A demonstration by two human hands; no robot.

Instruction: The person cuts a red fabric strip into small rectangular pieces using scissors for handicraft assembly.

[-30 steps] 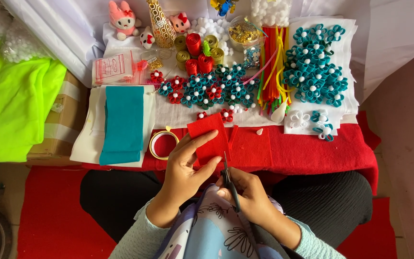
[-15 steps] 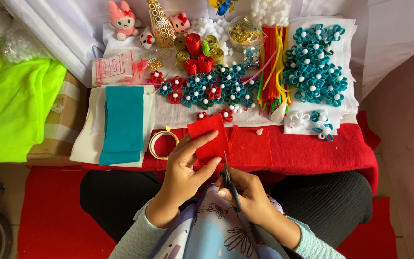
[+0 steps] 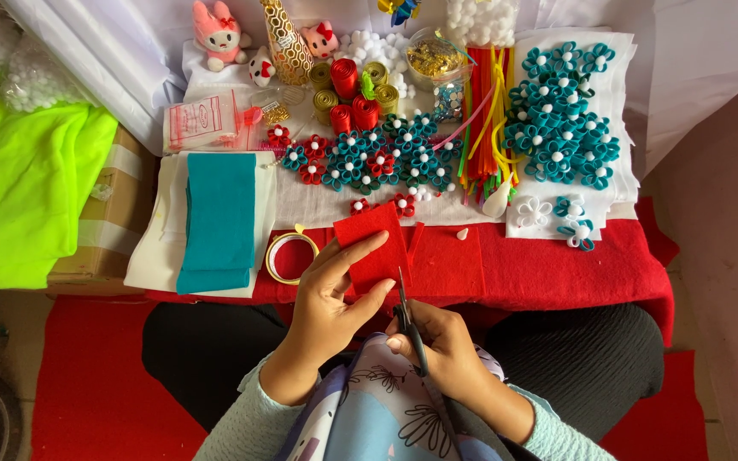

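Head view: the left hand [image 3: 328, 299] pinches a piece of red felt [image 3: 375, 248], thumb under its lower edge and fingers [image 3: 360, 252] spread over its face, holding it up above the lap. Just right of that grip, the right hand [image 3: 442, 346] is closed through the handles of dark scissors [image 3: 408, 320], whose blades point up and meet the felt's lower right edge; how far the blades are parted I cannot tell. Just left of the felt lies a tape roll [image 3: 290, 256] on the red tablecloth [image 3: 548, 269]. Further left is folded teal felt [image 3: 218, 220]. Beyond the felt sit teal and red fabric flowers [image 3: 369, 158] and coloured pipe cleaners [image 3: 487, 128].
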